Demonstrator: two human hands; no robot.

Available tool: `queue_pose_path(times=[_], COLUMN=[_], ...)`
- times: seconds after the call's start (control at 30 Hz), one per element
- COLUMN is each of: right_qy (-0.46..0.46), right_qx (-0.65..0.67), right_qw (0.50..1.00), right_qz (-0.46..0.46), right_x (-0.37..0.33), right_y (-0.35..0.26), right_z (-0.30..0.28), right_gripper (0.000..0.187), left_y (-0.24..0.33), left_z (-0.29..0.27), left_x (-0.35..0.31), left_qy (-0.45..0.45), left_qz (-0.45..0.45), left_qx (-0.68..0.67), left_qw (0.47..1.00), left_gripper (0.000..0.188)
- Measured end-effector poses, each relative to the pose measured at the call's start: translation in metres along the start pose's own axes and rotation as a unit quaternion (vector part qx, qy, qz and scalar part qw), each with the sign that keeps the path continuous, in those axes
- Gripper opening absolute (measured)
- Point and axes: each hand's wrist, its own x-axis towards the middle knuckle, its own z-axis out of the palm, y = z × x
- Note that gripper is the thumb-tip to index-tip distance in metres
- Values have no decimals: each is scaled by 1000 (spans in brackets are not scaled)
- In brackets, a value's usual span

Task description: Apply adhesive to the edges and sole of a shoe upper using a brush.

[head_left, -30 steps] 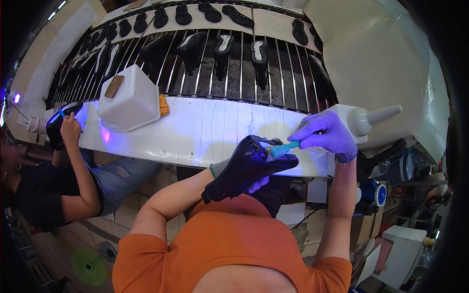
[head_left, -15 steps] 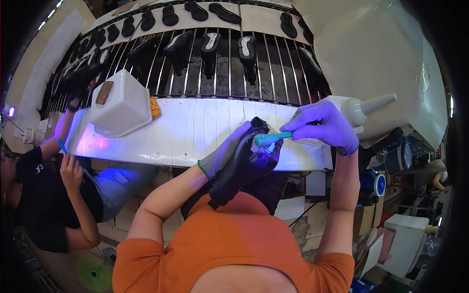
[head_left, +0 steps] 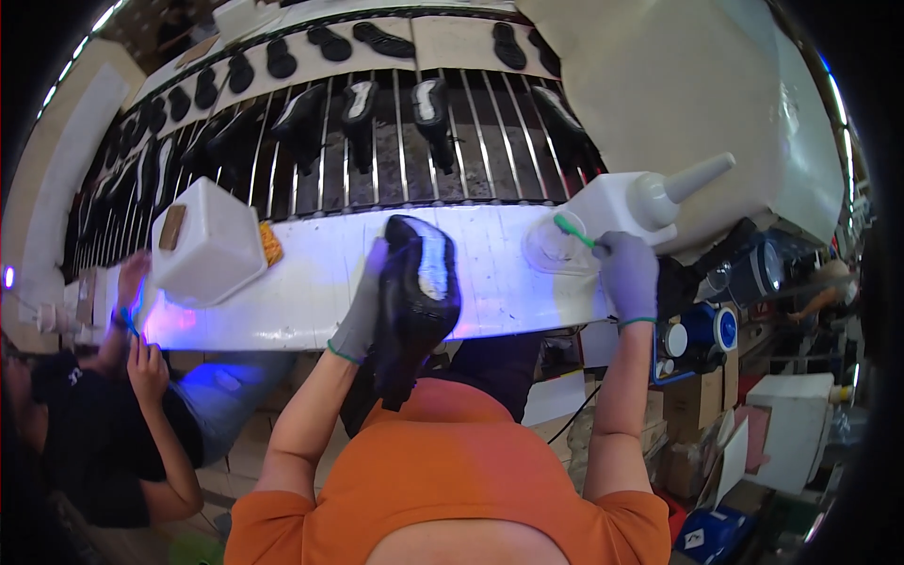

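My left hand (head_left: pixel 362 306), in a pale glove, is closed round the side of a black boot upper (head_left: pixel 411 311). The boot's underside faces up, and a whitish strip runs along its middle. To the right, my gloved right hand (head_left: pixel 628 275) grips a green-handled brush (head_left: pixel 581 234). The brush's head end is over a small clear round dish (head_left: pixel 546 252) on the white bench, apart from the boot. Just behind the dish and my right hand stands a white bottle with a long nozzle (head_left: pixel 650 202).
Behind the white bench (head_left: pixel 325 268) runs a roller conveyor (head_left: pixel 480 132) with several black boot uppers, and beyond it a row of black soles (head_left: pixel 381 40). A white container (head_left: pixel 212 250) stands left, by an orange sponge (head_left: pixel 271 243). A co-worker (head_left: pixel 104 424) at left holds a blue brush (head_left: pixel 129 322).
My right hand has carried the brush off the boot, right to the dish. My left hand has moved left and turned the boot more upright. The view has shifted.
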Motion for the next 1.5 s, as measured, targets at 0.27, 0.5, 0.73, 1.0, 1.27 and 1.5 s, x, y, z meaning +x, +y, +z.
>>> queue_pose_path(times=[0.27,0.5,0.73,1.0,1.27,1.5], right_qy=[-49,-249,-105,25,199,-89], right_qx=[-95,700,801,724,575,155], right_qw=[994,670,554,653,791,959], right_qz=[6,7,202,222,65,219], right_x=[-28,-94,-84,-18,144,197], right_y=[-38,-128,-131,-122,-118,-51], right_z=[29,65,89,87,133,253], right_gripper=[21,49,45,37,49,43], left_y=[27,-14,3,-8,-26,-25], left_z=[18,7,-10,-86,-93,-88], left_x=[-1,9,7,-48,-64,-53], left_qy=[60,113,41,176,177,155], left_qz=[7,160,151,134,205,239], left_qx=[-63,143,370,400,518,524], left_qw=[996,970,916,889,811,803], left_gripper=[70,58,50,41,26,24])
